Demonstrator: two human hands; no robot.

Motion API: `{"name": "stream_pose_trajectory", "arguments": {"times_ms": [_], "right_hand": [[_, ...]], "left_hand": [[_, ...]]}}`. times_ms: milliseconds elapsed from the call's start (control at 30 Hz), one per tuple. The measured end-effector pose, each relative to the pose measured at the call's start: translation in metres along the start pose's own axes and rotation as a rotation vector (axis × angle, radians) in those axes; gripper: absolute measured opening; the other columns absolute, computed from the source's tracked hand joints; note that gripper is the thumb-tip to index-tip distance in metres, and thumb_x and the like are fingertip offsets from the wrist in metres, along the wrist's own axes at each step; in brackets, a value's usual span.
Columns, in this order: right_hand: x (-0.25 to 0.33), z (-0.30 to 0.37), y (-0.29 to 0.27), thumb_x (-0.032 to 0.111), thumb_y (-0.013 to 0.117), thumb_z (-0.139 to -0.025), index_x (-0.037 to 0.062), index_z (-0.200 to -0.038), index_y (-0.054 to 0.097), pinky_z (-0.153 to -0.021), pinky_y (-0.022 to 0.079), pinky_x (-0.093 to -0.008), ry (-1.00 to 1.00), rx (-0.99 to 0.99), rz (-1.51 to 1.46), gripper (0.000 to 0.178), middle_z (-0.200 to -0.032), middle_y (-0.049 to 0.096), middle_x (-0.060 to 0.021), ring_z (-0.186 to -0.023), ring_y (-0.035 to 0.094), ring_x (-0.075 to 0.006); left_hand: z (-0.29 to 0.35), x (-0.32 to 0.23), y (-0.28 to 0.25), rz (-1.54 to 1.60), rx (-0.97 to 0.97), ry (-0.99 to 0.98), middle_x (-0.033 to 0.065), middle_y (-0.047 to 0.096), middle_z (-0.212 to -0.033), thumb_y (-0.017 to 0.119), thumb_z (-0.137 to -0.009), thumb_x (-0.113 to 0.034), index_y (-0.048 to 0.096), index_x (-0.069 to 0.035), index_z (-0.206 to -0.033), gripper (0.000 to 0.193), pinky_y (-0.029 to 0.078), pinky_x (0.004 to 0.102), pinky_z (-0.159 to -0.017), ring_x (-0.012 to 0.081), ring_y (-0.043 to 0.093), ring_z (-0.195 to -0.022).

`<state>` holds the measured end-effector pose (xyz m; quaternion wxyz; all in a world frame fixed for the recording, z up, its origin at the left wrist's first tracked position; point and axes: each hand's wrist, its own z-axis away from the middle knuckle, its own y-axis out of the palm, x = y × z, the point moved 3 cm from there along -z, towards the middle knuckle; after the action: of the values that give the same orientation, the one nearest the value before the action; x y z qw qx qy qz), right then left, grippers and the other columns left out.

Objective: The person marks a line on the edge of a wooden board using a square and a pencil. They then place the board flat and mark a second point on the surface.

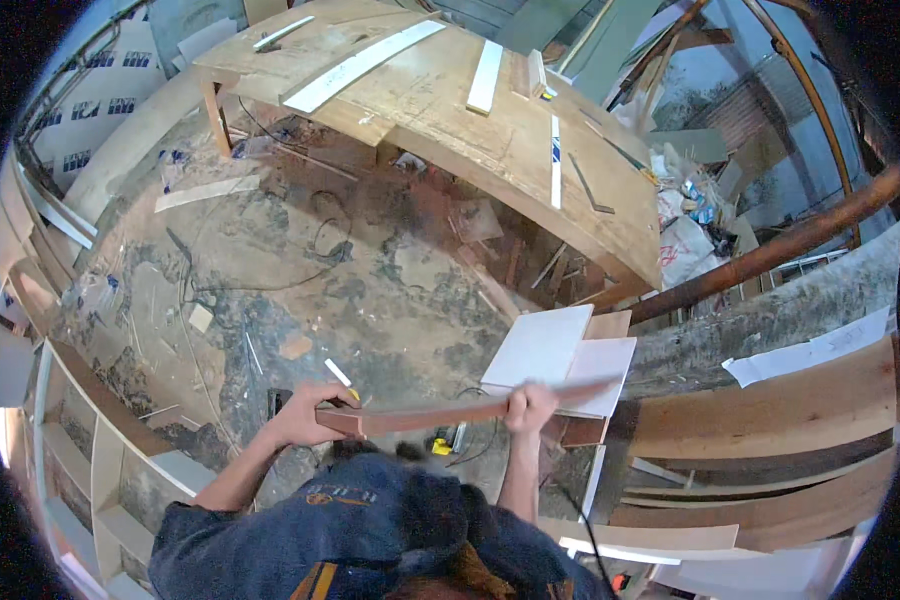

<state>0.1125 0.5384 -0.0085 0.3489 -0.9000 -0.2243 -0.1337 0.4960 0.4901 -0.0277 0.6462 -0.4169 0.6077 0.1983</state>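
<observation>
A long, narrow reddish-brown wooden board [440, 415] stretches across in front of my body, its right end blurred. At its left end my left hand [315, 415] is closed round the wood. My right hand [532, 406] grips the board further along, to the right of its middle. Beyond the right hand, the board's far part passes over white panels [540, 345] stacked at the right. Below the board, near my body, a small yellow and black object [442, 446] shows on the floor; its kind I cannot make out.
A large wooden worktable [420, 110] spans the far side, with white strips [365, 65] lying on it. A white shelf frame [95, 430] stands at the left. Wooden boards [770, 410] are stacked at the right, below a rusty pipe [770, 250]. Scraps and a cable [270, 288] litter the floor.
</observation>
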Motion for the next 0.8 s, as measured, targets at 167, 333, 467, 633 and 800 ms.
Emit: {"name": "stream_pose_trajectory", "arguments": {"times_ms": [167,333,467,633,800], "right_hand": [[0.008,-0.142,0.047,0.023,0.06,-0.073,0.0097,-0.053,0.042,-0.046,0.033,-0.0388,-0.282,-0.09,-0.169,0.029,-0.051,0.039,-0.0073,-0.045,0.043,-0.025],[0.011,-0.258,0.091,0.035,0.06,-0.084,0.0116,-0.054,0.048,-0.046,0.032,-0.0369,-0.588,-0.023,-0.254,0.04,-0.051,0.043,-0.0052,-0.043,0.045,-0.0239],[-0.007,-0.329,0.12,0.044,0.069,-0.082,0.0134,-0.053,0.045,-0.043,0.032,-0.0359,-0.721,-0.003,-0.377,0.049,-0.049,0.043,-0.0026,-0.042,0.047,-0.0223],[-0.08,-0.399,0.178,0.041,0.068,-0.083,0.0128,-0.053,0.042,-0.043,0.033,-0.0363,-0.762,0.001,-0.466,0.048,-0.048,0.041,-0.0032,-0.042,0.046,-0.0235],[-0.166,-0.478,0.237,0.025,0.065,-0.072,0.0108,-0.051,0.041,-0.043,0.031,-0.0368,-0.749,0.039,-0.513,0.035,-0.048,0.039,-0.006,-0.041,0.041,-0.0254]], "left_hand": [[-0.027,0.024,0.006,-0.032,-0.33,0.054,0.0114,0.07,-0.1,0.083,-0.071,-0.018,0.068,-0.005,-0.098,0.034,0.052,0.0365,-0.08,0.027,0.068,-0.091],[-0.074,0.062,0.013,-0.122,-0.529,-0.07,0.0127,0.069,-0.1,0.08,-0.074,-0.019,0.067,-0.005,-0.099,0.032,0.052,0.0375,-0.079,0.0286,0.068,-0.091],[-0.145,0.093,0.014,-0.136,-0.545,-0.132,0.0135,0.069,-0.1,0.079,-0.075,-0.02,0.067,-0.004,-0.101,0.032,0.052,0.0379,-0.08,0.0296,0.067,-0.092],[-0.234,0.129,0.007,-0.17,-0.541,-0.271,0.0145,0.069,-0.101,0.078,-0.077,-0.021,0.066,-0.004,-0.102,0.033,0.052,0.0385,-0.081,0.0309,0.067,-0.093],[-0.323,0.149,0.03,-0.148,-0.535,-0.401,0.0154,0.068,-0.101,0.077,-0.079,-0.022,0.066,-0.004,-0.104,0.033,0.051,0.039,-0.082,0.0321,0.066,-0.094]]}}
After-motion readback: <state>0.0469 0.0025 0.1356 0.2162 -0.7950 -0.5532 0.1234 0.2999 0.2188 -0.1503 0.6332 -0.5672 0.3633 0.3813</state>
